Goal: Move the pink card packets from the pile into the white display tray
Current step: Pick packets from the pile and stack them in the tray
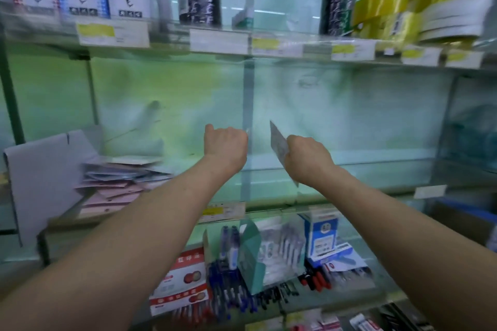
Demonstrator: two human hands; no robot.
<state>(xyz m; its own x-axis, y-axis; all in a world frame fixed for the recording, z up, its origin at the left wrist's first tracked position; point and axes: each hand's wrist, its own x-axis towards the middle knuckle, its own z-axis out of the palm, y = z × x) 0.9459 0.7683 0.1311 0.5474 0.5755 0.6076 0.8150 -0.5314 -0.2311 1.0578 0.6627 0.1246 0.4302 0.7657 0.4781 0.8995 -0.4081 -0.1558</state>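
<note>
my right hand (306, 158) grips one card packet (278, 144) edge-on above the middle glass shelf (363, 177), just right of the shelf's upright divider (247, 94). my left hand (226, 144) is curled just left of that divider. a pale sliver shows at its fingertips, and i cannot tell whether it holds anything. the pile of pink card packets (113, 191) lies at the shelf's left end, just beside the white display tray (40, 169).
</note>
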